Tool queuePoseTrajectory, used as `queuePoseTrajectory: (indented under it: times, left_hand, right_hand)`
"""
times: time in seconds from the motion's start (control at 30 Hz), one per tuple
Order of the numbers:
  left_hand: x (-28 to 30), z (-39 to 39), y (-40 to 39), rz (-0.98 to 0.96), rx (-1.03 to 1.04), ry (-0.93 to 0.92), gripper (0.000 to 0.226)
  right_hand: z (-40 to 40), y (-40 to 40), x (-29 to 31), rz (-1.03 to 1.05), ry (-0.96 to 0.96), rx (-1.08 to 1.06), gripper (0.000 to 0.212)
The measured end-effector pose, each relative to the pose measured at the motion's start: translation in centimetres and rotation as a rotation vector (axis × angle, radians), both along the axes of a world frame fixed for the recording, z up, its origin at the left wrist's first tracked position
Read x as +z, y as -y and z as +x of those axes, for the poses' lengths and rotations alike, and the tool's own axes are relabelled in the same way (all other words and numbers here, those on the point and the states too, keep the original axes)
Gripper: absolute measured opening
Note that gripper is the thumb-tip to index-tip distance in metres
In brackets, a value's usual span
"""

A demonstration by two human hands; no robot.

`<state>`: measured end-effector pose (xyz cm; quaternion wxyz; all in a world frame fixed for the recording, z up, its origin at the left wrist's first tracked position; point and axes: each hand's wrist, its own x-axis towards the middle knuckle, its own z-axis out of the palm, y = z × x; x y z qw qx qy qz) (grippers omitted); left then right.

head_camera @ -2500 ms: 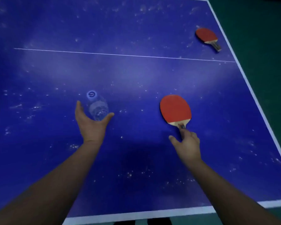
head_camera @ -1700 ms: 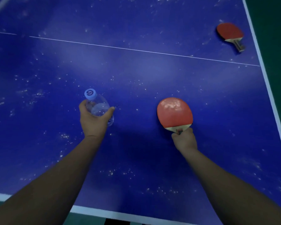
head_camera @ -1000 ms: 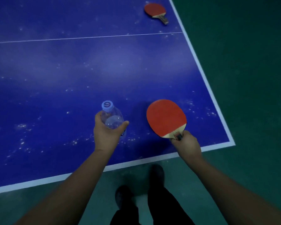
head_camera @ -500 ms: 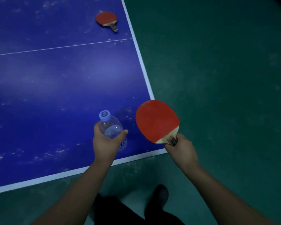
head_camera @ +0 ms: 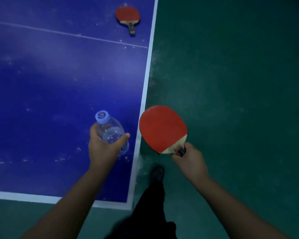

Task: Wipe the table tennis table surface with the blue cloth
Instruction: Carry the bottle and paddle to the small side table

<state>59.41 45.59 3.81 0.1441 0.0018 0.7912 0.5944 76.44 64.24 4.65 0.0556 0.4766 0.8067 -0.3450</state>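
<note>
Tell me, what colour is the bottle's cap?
Light blue cap, with a swirl mark on top; the head view shows it.

You are standing in an indoor table tennis hall, at the corner of a blue table tennis table (head_camera: 41, 83) edged with white boundary lines and crossed by a thin white centre line. Dark green sports flooring (head_camera: 231, 75) spreads out beside it. One red-faced paddle (head_camera: 128, 16) lies on the playing surface near the sideline; you carry another red paddle (head_camera: 162, 128). The tabletop shows pale specks and smears.
</note>
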Motion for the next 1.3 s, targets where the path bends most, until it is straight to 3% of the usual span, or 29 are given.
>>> queuePoseTrajectory:
  times: [0.27,0.57,0.8,1.1,1.3]
  left_hand:
    - [-0.8,-4.6,-12.1,-0.017,0.161,0.003,0.071]
    - [0.3,-11.1,-22.1,-0.076,0.314,-0.008,0.077]
    - [0.8,-18.3,-30.8,-0.122,0.488,-0.027,0.076]
    - [1.1,-26.7,-36.3,-0.163,0.621,-0.034,0.080]
    - [0.4,-33.7,-36.4,-0.152,0.619,-0.050,0.076]
  right_hand:
    - [-7.8,-14.1,-0.2,0.005,0.039,0.171,0.023]
    - [-18.5,-26.4,-0.3,-0.052,-0.051,0.203,0.029]
    - [-28.9,-34.9,-1.1,-0.143,-0.090,0.299,0.022]
    - [-44.3,-38.9,-2.6,-0.202,-0.163,0.363,0.026]
    - [-54.5,-38.2,-5.0,-0.250,-0.168,0.293,0.026]
